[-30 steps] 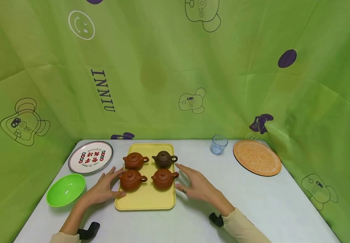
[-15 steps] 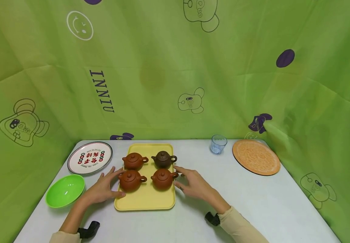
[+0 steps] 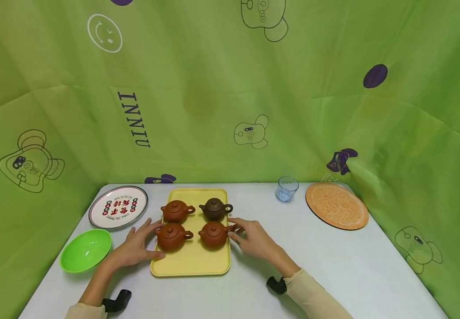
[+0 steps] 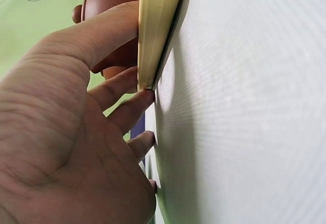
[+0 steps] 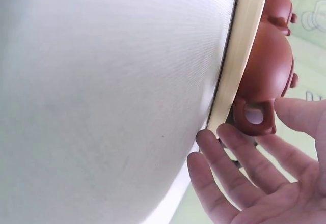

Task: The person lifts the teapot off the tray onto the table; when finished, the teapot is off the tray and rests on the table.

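Observation:
Several small teapots stand on a yellow tray (image 3: 190,264): a reddish-brown back left teapot (image 3: 176,212), a front left teapot (image 3: 172,237) like it, a front right teapot (image 3: 213,235), and a dark brown teapot (image 3: 214,209) at the back right. My left hand (image 3: 133,248) lies at the tray's left edge, its thumb over the rim beside the front left teapot. The left wrist view shows spread fingers touching the rim. With thumb and fingers apart, my right hand (image 3: 255,240) reaches round the handle (image 5: 254,117) of the front right teapot; firm contact is unclear.
A white plate with red characters (image 3: 118,207) lies at the back left, with a green bowl (image 3: 86,250) in front of it. To the right are a clear blue glass (image 3: 287,189) and a round orange mat (image 3: 337,206). Green cloth (image 3: 198,133) surrounds the table.
My right hand has moved slightly left, its thumb and fingers coming closer round the front right teapot's handle. My left hand, the tray and the teapots stay in place.

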`<state>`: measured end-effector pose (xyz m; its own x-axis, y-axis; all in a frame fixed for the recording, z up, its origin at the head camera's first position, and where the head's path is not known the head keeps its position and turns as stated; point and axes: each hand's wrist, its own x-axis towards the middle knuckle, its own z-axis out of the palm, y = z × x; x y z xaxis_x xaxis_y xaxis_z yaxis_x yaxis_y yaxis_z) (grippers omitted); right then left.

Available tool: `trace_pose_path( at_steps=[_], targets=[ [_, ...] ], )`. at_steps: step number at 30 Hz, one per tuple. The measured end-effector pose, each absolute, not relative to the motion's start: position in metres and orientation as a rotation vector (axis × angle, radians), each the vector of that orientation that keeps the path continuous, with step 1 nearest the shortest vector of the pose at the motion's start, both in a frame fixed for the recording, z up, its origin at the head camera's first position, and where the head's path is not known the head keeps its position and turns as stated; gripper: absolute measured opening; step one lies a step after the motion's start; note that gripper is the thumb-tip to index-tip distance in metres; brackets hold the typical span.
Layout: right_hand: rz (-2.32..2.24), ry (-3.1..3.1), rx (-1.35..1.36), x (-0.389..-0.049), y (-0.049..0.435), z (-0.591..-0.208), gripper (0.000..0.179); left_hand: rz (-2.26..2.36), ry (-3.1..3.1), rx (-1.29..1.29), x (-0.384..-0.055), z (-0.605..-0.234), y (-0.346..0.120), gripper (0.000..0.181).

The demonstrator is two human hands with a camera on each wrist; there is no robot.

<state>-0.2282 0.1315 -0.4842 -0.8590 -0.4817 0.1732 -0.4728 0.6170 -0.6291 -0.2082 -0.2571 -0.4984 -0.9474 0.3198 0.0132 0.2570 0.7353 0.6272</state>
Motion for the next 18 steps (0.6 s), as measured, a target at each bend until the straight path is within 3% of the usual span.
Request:
trace_pose_path(
  at_steps=[18],
  targets=[
    [-1.197,2.733,-0.755,-0.2319,0.1292,-0.4848,0.034,1.013,2.841,0.464,-0.2089,-0.5031,-0.2587,0.094]
  ],
)
